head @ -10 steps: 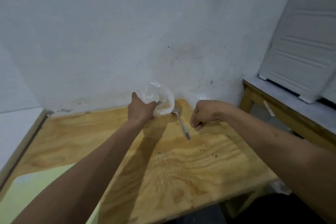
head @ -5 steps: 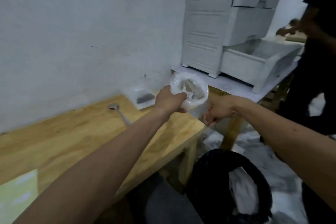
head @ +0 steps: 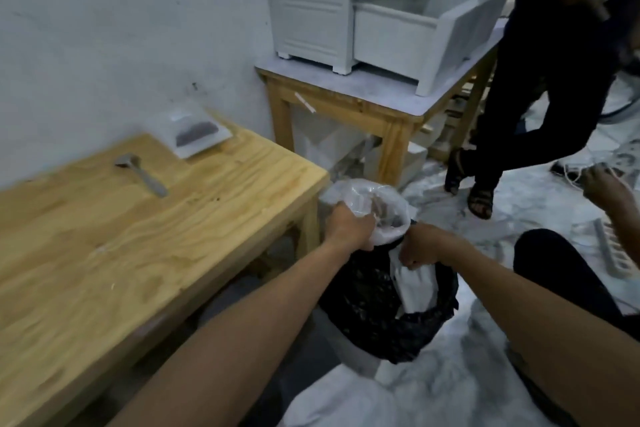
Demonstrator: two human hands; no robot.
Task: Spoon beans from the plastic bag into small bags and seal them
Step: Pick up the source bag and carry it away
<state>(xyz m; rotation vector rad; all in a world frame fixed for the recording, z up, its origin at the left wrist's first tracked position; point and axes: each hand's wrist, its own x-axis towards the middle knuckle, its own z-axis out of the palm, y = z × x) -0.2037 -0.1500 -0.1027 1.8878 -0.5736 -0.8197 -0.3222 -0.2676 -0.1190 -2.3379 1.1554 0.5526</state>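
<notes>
The left hand (head: 349,227) grips a crumpled clear plastic bag (head: 372,208) by its gathered rim, fingers curled round the plastic, and holds it off the right end of the wooden tabletop (head: 138,236), above a bin lined with a black bag (head: 384,315) that stands on the floor. Through the clear plastic a small dark brownish mass shows near the bag's mouth; it may be beans, though the blur keeps it from being sure. The right hand (head: 424,248) is just beside the left, over the bin's rim, its fingers clenched; white plastic or paper (head: 414,284) hangs from just under the knuckles down into the bin, and whether the fingers actually pinch it cannot be told. Inside the black liner that white piece is the only content plainly seen. On the tabletop, well apart from the hands, a small clear bag (head: 194,133) lies flat near the wall with a dark patch of contents in its middle, and whether its top is closed cannot be made out. A metal spoon (head: 140,173) lies on the wood near that small bag, bowl toward the wall, nothing visible in it. Beyond the tabletop stands a second wooden table (head: 346,104) carrying a white plastic drawer unit (head: 311,0) with one drawer (head: 415,31) pulled out, and nothing can be seen in the part of it that shows. Another person in dark clothes and sandals (head: 540,80) stands beside that table.
</notes>
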